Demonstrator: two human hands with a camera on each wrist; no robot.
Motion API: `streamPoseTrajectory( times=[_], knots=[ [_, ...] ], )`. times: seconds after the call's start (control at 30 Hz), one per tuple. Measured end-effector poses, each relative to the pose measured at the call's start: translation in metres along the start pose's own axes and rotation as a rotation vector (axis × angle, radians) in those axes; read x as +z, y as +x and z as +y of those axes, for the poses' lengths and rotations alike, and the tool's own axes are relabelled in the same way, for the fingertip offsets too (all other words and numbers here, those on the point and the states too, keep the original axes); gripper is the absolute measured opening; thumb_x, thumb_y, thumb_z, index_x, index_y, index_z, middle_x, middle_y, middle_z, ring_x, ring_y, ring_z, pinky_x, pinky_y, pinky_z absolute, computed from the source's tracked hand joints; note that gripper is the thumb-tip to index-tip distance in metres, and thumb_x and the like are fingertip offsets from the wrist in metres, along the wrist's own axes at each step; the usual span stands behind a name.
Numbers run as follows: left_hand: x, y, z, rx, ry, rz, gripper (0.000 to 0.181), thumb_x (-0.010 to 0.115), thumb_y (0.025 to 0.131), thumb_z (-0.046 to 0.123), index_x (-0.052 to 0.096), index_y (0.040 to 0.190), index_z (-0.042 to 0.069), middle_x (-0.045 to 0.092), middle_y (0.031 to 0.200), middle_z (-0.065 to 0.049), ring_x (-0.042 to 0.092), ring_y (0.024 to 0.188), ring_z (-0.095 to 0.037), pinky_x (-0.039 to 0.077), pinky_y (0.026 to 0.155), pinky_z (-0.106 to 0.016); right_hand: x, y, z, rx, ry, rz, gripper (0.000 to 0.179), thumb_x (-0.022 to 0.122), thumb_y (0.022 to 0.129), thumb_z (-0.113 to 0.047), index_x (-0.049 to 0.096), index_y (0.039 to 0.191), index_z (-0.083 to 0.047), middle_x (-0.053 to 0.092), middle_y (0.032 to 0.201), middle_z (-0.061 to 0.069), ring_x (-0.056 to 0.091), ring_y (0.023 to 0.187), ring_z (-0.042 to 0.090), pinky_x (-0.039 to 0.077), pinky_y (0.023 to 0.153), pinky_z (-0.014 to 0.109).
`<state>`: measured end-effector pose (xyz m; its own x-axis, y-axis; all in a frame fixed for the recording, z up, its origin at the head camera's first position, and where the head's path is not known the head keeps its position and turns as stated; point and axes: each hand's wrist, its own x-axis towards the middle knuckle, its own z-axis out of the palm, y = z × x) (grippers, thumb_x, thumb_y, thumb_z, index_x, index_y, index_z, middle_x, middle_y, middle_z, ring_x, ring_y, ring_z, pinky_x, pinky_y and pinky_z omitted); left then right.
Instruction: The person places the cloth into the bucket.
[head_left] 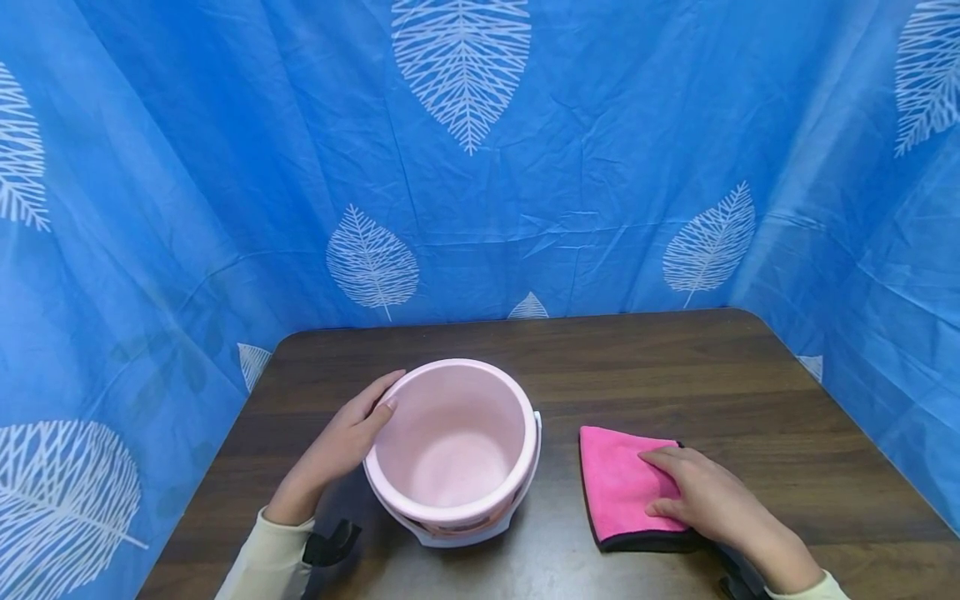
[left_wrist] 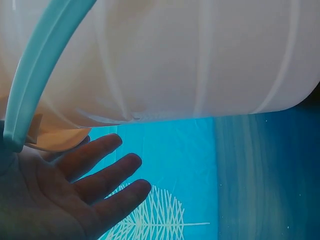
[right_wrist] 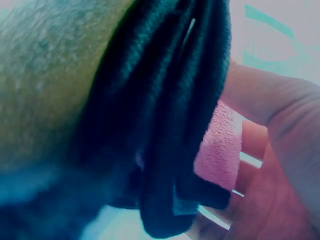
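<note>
A pale pink bucket (head_left: 453,433) stands on the table with its open top towards me and its white handle (head_left: 538,433) lowered round the side. My left hand (head_left: 341,446) rests against the bucket's left side, thumb at the rim. In the left wrist view its other fingers (left_wrist: 112,172) stretch out, apart from the bucket wall (left_wrist: 165,60). To the right lies a folded pink cloth (head_left: 618,483) with black edging. My right hand (head_left: 708,496) grips the cloth's right side; the right wrist view shows the folded layers (right_wrist: 220,150) between thumb and fingers.
Both things are on a dark brown wooden table (head_left: 600,358) with rounded far corners. A blue curtain (head_left: 585,167) with white leaf prints hangs behind the table and along both sides. Dark straps (head_left: 330,546) show at the wrists.
</note>
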<state>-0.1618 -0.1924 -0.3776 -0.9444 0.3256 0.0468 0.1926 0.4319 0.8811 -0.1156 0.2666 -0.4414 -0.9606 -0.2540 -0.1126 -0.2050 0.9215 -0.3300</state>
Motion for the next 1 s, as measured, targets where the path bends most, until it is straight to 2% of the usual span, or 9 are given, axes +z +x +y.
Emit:
streamPoseTrajectory(
  times=[0.33,0.63,1.0],
  knots=[
    [0.0012,0.0012,-0.0027,0.018,-0.011,0.005,0.049,0.042,0.110,0.017,0.034,0.155,0.000,0.043,0.153,-0.023,0.050,0.133,-0.039,0.044,0.106,-0.052,0.0011,0.0004,-0.0019,-0.027,-0.001,0.033,0.062,0.089,0.076,-0.030,0.068,0.127,-0.002,0.068,0.122,0.019,0.062,0.114,0.043,0.049,0.095,0.063],
    [0.0031,0.0020,-0.0030,0.011,-0.024,0.007,0.048,0.041,0.109,0.014,0.034,0.155,0.000,0.042,0.153,-0.023,0.049,0.133,-0.039,0.043,0.107,-0.053,-0.0014,-0.0008,0.0005,-0.080,0.019,0.060,0.052,0.087,0.079,-0.024,0.070,0.123,-0.002,0.072,0.113,0.017,0.068,0.103,0.038,0.054,0.088,0.058],
    [0.0024,0.0008,0.0004,0.031,-0.057,0.028,0.047,0.042,0.109,0.012,0.036,0.153,-0.003,0.043,0.152,-0.025,0.050,0.132,-0.040,0.044,0.106,-0.051,-0.0077,-0.0005,-0.0020,-0.084,0.053,0.122,0.048,0.087,0.080,-0.025,0.073,0.120,-0.003,0.073,0.110,0.015,0.070,0.097,0.030,0.057,0.085,0.054]
  ],
)
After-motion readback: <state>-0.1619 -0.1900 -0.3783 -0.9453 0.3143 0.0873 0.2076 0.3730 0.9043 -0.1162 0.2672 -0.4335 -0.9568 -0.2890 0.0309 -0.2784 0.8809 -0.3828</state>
